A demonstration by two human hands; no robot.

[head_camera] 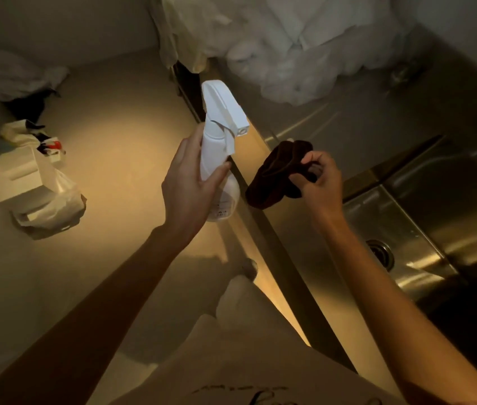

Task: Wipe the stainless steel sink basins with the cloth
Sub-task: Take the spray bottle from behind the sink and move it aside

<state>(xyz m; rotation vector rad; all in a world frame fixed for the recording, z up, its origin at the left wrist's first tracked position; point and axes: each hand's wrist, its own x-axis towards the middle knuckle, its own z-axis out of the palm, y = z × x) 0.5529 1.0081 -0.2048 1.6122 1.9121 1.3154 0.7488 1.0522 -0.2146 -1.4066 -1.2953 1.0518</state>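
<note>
Dim, warm-lit view looking down over a floor and a steel sink unit. Left hand (pixel 189 182) is wrapped around a white spray bottle (pixel 220 159), fingers closed on its neck and body, thumb on the near side; bottle is held upright with a slight tilt, nozzle pointing right toward the sink. Right hand (pixel 317 182) pinches a dark brown cloth (pixel 278 173), fingers curled shut on one bunched end while the rest hangs loose to the left. Cloth is in the air just above the front rim of the sink (pixel 260 229), close beside the bottle but not touching it. Both bare forearms reach up from the bottom of the frame. Near basin (pixel 406 229) sits right of the right hand, shiny with reflections, a round drain (pixel 380 254) in its floor. A raised divider (pixel 377 173) separates it from the farther basin (pixel 348 118). A pile of white plastic bags (pixel 284 54) fills the back of that farther basin and spills over its edge. On the floor (pixel 120 147) at left: a white box (pixel 16 176) partly on a clear plastic bag (pixel 53 209), some crumpled wrappers (pixel 31 137) with a red spot, and another crumpled white bag (pixel 23 74) farther back. Light clothing shows at bottom centre.
</note>
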